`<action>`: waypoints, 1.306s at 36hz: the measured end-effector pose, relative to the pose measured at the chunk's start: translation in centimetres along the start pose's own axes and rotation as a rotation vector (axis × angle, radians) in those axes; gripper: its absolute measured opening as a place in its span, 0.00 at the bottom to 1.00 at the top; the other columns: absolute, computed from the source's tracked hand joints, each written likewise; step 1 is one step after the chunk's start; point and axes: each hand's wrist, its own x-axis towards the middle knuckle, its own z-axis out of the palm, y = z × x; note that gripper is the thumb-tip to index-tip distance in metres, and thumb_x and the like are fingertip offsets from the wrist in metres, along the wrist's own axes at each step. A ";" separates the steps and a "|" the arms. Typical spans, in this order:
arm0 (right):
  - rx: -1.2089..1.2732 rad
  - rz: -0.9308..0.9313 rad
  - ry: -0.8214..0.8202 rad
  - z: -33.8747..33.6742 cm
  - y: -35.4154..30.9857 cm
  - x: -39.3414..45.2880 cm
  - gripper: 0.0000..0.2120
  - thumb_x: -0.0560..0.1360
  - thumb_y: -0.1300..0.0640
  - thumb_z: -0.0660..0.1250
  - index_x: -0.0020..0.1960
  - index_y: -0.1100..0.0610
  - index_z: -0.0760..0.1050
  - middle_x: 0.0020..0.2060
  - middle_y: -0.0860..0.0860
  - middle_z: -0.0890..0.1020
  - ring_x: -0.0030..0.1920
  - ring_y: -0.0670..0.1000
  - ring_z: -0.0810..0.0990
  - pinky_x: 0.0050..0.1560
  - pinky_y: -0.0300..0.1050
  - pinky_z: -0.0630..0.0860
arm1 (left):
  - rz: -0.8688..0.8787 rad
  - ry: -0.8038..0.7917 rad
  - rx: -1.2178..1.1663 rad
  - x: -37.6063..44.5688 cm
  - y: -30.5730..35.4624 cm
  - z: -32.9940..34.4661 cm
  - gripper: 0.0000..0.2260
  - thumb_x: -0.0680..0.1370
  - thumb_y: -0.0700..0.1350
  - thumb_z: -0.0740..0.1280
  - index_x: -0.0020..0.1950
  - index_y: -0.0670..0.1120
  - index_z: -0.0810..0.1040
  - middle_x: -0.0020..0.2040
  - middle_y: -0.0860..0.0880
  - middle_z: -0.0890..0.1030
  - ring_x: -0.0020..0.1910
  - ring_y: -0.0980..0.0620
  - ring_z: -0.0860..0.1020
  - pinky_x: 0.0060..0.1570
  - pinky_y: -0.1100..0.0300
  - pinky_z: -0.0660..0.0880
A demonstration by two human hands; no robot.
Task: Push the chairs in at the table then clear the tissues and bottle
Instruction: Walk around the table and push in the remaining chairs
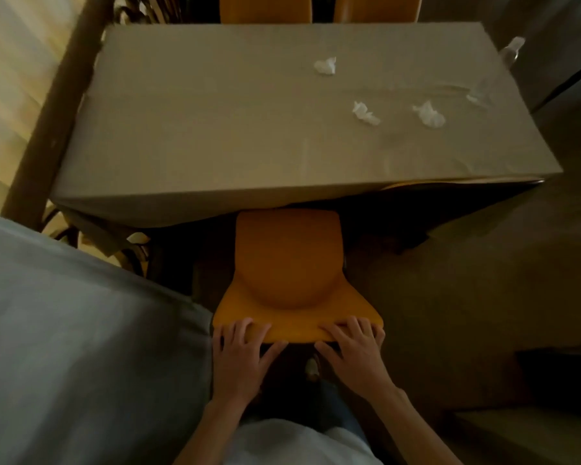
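Note:
An orange chair [287, 260] stands in front of me with the front of its seat under the near edge of the table [215, 135], which is covered in a grey-brown cloth. My left hand [242, 354] and my right hand [354, 347] both grip the top of its backrest, fingers over the rim. Three crumpled white tissues lie on the right part of the table: one far [325, 66], one in the middle [365, 113] and one to its right [429, 113]. A clear plastic bottle [497, 70] lies near the table's right edge, blurred.
Two more orange chair backs [265, 8] [378, 8] show at the table's far side. A grey sofa or bed [81, 330] fills the lower left, close to the chair. A window with curtains [17, 78] is at the left. Floor lies to the right.

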 end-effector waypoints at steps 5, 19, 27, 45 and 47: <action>-0.003 -0.058 -0.071 -2.0 1.4 2.4 0.30 0.77 0.27 0.38 0.70 0.36 0.64 0.65 0.43 0.68 0.68 0.50 0.62 0.68 0.55 0.52 | -0.045 -0.003 -0.051 2.2 1.1 0.4 0.25 0.78 0.71 0.51 0.59 0.59 0.78 0.61 0.48 0.76 0.63 0.44 0.72 0.67 0.40 0.62; 0.014 -0.096 -0.079 -4.7 2.5 9.0 0.29 0.77 0.26 0.41 0.69 0.35 0.66 0.64 0.43 0.69 0.66 0.49 0.63 0.67 0.55 0.53 | -0.075 -0.006 -0.112 8.5 1.2 -0.5 0.25 0.78 0.72 0.50 0.60 0.60 0.77 0.60 0.52 0.75 0.61 0.46 0.71 0.67 0.45 0.56; 0.001 -0.102 -0.065 -5.8 2.4 13.2 0.29 0.77 0.26 0.41 0.68 0.37 0.68 0.61 0.44 0.70 0.65 0.50 0.65 0.67 0.56 0.55 | -0.056 0.035 -0.130 12.8 0.8 -1.5 0.26 0.77 0.73 0.49 0.59 0.61 0.78 0.60 0.51 0.76 0.59 0.45 0.72 0.62 0.44 0.61; -0.029 -0.063 -0.039 -9.7 -0.4 25.9 0.31 0.75 0.27 0.37 0.68 0.36 0.65 0.63 0.44 0.69 0.65 0.51 0.64 0.68 0.58 0.55 | -0.023 0.115 -0.126 26.1 -2.8 -4.2 0.25 0.77 0.73 0.51 0.58 0.61 0.79 0.57 0.53 0.76 0.59 0.48 0.73 0.64 0.43 0.61; -0.023 -0.058 -0.029 -10.2 -0.6 27.2 0.33 0.74 0.26 0.35 0.69 0.36 0.66 0.64 0.44 0.69 0.66 0.52 0.64 0.68 0.59 0.56 | -0.016 0.120 -0.129 27.6 -3.2 -4.4 0.24 0.77 0.73 0.51 0.57 0.61 0.79 0.57 0.53 0.76 0.59 0.47 0.73 0.63 0.42 0.62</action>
